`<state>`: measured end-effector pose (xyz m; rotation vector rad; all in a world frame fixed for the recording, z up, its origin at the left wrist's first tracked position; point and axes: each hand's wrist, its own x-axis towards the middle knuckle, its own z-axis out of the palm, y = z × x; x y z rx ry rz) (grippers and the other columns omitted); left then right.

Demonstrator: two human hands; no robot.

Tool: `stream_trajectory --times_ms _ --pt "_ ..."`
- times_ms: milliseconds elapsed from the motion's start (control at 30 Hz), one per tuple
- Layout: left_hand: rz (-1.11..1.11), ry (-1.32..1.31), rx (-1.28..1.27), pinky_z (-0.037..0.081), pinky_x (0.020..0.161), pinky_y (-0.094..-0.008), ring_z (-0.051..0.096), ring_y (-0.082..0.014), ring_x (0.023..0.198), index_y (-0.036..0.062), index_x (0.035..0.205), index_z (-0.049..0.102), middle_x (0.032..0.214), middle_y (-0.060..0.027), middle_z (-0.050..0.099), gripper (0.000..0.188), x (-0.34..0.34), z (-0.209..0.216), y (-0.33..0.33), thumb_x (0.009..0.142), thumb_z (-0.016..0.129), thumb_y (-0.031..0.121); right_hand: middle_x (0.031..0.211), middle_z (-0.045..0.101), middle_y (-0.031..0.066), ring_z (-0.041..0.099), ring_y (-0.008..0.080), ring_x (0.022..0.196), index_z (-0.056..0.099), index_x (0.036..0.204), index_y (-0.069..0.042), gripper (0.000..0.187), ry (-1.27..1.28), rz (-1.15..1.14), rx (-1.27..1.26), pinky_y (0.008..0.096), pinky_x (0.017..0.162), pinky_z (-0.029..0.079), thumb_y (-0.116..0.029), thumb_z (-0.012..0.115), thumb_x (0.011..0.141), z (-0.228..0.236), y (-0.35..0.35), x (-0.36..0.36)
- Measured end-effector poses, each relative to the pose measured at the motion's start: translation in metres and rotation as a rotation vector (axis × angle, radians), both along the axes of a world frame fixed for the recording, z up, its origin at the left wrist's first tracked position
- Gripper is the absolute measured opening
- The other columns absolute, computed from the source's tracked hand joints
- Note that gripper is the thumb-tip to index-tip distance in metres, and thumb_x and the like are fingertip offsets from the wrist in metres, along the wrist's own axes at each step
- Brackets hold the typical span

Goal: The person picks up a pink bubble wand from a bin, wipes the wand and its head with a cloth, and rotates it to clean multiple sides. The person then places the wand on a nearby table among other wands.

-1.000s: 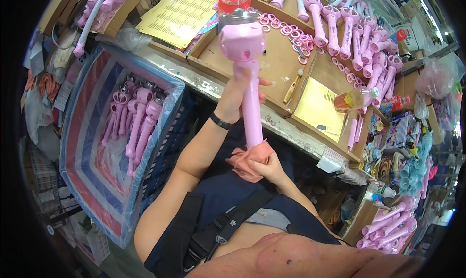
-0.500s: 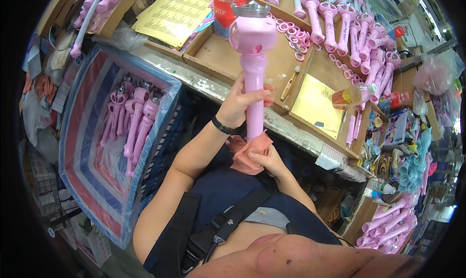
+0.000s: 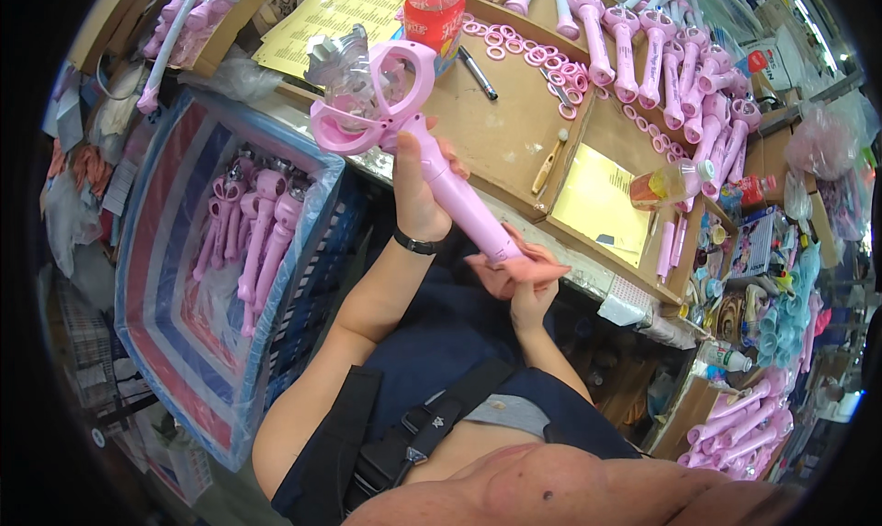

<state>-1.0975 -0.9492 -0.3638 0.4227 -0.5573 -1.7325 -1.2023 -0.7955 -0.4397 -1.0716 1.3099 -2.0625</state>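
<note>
A cluttered cardboard-topped workbench (image 3: 514, 131) fills the upper view — yellow sheets, pink rings and pens lie on it. Left of the workbench stands a plastic-lined crate (image 3: 156, 287); right of it, crowded shelves.

At twelve o'clock a red-labelled bottle (image 3: 434, 16) stands on the cardboard bench, and just left of it, around eleven, lies a yellow printed sheet (image 3: 326, 16). Out at three o'clock a second yellow sheet (image 3: 599, 204) lies flat in a cardboard tray, a clear bottle (image 3: 669, 184) of yellow liquid with a red label tipped on its side at its right edge. At nine o'clock sits a blue crate lined with a red, white and blue striped plastic bag (image 3: 165, 305), and at two o'clock a pink plastic bag (image 3: 820, 143) bulges on the bench edge.
</note>
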Motion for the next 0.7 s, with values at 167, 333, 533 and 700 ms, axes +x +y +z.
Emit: stream_trajectory --times_ms 167,333,533,700 --pt "-0.121 -0.022 -0.060 0.039 0.053 -0.0233 0.045 -0.0099 0.056 0.0076 0.122 0.044 0.070 -0.0001 0.046 0.074 0.009 0.001 0.001 0.081 0.044 0.069 0.103 0.060 0.0135 0.060 0.0191 0.090 0.052 0.113 0.004 0.038 -0.822 0.477 0.591 0.0317 0.080 0.048 -0.029 0.044 0.097 0.006 0.011 0.003" --pt "-0.391 0.090 0.042 0.036 0.047 -0.0220 0.042 -0.0077 0.049 0.0076 0.131 0.039 0.069 -0.0005 0.045 0.088 0.011 0.007 -0.008 0.077 0.035 0.077 0.099 0.061 0.0069 0.057 0.0117 0.087 0.057 0.108 0.003 0.035 -0.324 0.607 0.775 0.0262 0.077 0.046 -0.028 0.046 0.096 0.010 0.017 -0.002" --pt "-0.451 0.126 0.097 0.034 0.042 -0.0211 0.040 -0.0081 0.048 0.0042 0.131 0.039 0.072 -0.0013 0.044 0.090 0.017 0.002 -0.030 0.079 0.033 0.077 0.118 0.056 0.0148 0.056 0.0232 0.109 0.045 0.122 0.003 0.046 -0.767 0.194 0.535 0.0356 0.093 0.044 -0.035 0.042 0.096 0.013 0.028 -0.039" --pt "-0.612 0.319 0.082 0.032 0.042 -0.0208 0.038 -0.0084 0.047 0.0059 0.137 0.031 0.070 -0.0017 0.043 0.088 0.019 -0.008 -0.043 0.081 0.036 0.074 0.129 0.048 0.0164 0.049 0.0271 0.118 0.036 0.131 0.003 0.051 -0.727 0.147 0.268 0.0396 0.098 0.041 -0.036 0.032 0.099 0.038 0.031 -0.051"
